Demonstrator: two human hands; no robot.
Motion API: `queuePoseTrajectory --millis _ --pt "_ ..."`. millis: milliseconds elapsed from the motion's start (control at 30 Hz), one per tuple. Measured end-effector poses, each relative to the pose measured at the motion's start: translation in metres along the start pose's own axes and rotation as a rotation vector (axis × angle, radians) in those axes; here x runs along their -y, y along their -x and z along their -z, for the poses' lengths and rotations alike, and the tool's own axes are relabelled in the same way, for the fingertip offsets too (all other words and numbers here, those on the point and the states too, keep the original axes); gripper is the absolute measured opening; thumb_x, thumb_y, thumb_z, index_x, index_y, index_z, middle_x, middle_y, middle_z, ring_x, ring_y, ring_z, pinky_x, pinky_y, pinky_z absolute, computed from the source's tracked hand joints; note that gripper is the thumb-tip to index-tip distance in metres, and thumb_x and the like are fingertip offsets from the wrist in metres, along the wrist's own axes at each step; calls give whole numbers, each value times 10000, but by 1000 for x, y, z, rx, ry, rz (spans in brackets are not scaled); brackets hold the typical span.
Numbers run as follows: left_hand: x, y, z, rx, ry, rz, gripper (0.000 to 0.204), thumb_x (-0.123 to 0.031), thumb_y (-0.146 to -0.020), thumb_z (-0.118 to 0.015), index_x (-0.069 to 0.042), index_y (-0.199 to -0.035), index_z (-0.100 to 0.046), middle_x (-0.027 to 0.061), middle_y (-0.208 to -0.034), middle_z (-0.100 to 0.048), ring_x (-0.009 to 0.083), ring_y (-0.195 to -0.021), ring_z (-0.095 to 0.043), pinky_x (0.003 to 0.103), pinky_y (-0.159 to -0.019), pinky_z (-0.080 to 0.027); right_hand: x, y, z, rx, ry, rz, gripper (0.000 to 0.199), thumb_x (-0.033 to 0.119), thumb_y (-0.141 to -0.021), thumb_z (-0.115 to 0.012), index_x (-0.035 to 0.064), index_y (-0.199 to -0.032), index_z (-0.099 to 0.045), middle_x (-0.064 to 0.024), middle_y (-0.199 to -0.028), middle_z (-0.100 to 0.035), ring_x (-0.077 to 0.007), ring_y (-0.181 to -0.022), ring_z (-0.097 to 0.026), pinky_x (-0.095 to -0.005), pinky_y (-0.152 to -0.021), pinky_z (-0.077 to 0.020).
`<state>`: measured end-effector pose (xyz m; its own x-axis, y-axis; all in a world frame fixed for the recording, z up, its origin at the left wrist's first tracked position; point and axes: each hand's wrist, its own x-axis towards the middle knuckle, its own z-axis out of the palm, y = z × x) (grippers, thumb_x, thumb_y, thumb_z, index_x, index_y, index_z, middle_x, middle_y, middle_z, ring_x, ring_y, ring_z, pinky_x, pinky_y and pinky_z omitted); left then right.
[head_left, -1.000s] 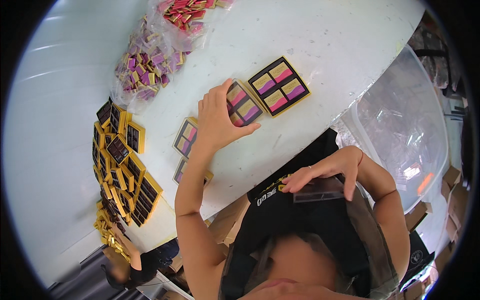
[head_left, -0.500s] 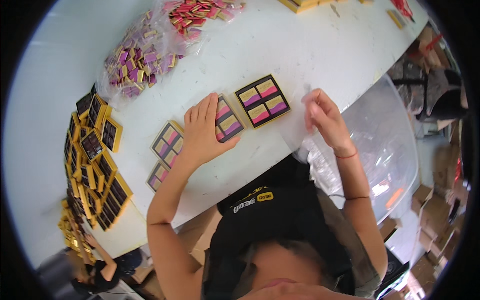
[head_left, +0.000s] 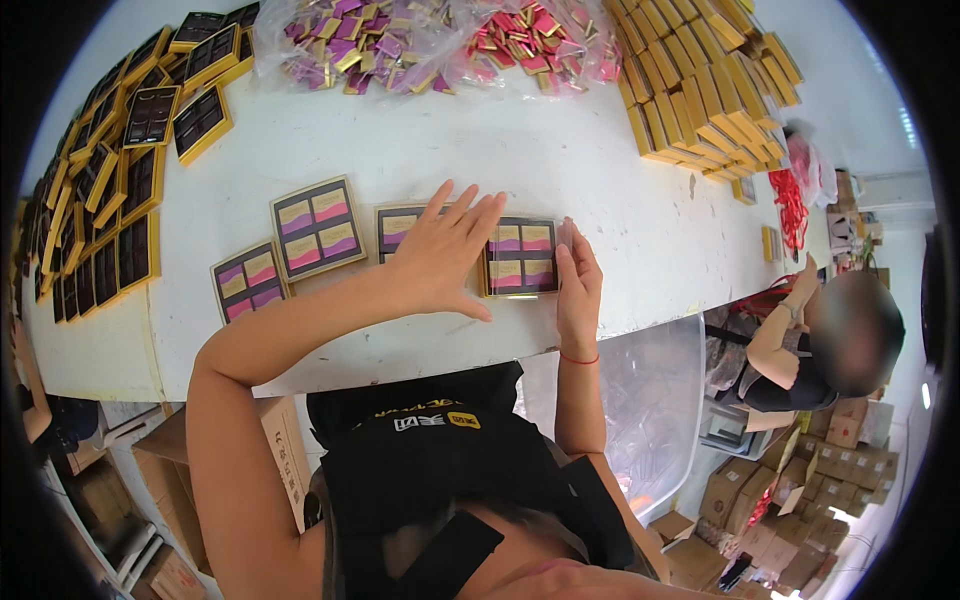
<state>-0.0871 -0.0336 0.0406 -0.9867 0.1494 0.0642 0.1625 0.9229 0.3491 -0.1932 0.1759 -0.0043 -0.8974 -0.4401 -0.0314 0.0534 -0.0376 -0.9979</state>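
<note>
A row of flat gold-edged boxes, each with four pink-and-purple wrapped pieces in black compartments, lies before me. My left hand [head_left: 445, 250] is open, its fingers spread over the third box [head_left: 397, 222], which it partly hides; its fingertips reach the left edge of the fourth box [head_left: 520, 262]. At that box's right edge, my right hand [head_left: 578, 290] has thumb and fingers closed on what looks like a clear plastic cover [head_left: 567, 226], glossy and hard to make out. Further left are a tilted box [head_left: 318, 229] and another box [head_left: 250, 280], partly behind my left forearm.
Black-tray boxes [head_left: 110, 190] are heaped at the left. Behind the row lie clear bags of purple pieces [head_left: 365, 45] and red-pink pieces [head_left: 540, 40]. Gold boxes [head_left: 690, 95] are stacked at the far right. Another person [head_left: 770, 360] is by the table's right end.
My right hand has come in from the right to the fourth box's edge. My left hand has opened wider and reaches toward that box. The view has turned, bringing the gold stack into sight.
</note>
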Motion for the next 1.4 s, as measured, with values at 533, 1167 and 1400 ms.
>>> queuePoseTrajectory --millis 533,1167,1400 --pt "5 4 8 87 129 144 1159 -567 -598 -818 -29 -1483 -299 181 -1352 -456 365 -1385 -332 543 -1211 -65 16 -8 -29 78 542 165 380 91 -958 -622 -29 -1316 -575 -118 -1139 -641 -180 -987 -611 -294 -880 -486" --pt "21 50 66 -186 199 -27 1059 -265 -529 -868 -111 -1445 -359 209 -1375 -420 391 -1316 -397 548 -1178 -212 50 26 -77 199 -26 -58 622 19 -874 -443 -40 -1487 -354 -180 -1487 -407 -219 -1331 -444 -320 -1075 -377" --pt "45 74 31 -110 138 48 1069 -234 -550 -844 -157 -1487 -335 192 -1393 -410 379 -1261 -436 522 -1112 -291 32 32 -114 257 -130 -122 647 67 -903 -450 -19 -1519 -273 -155 -1479 -414 -233 -1337 -439 -343 -1104 -352"
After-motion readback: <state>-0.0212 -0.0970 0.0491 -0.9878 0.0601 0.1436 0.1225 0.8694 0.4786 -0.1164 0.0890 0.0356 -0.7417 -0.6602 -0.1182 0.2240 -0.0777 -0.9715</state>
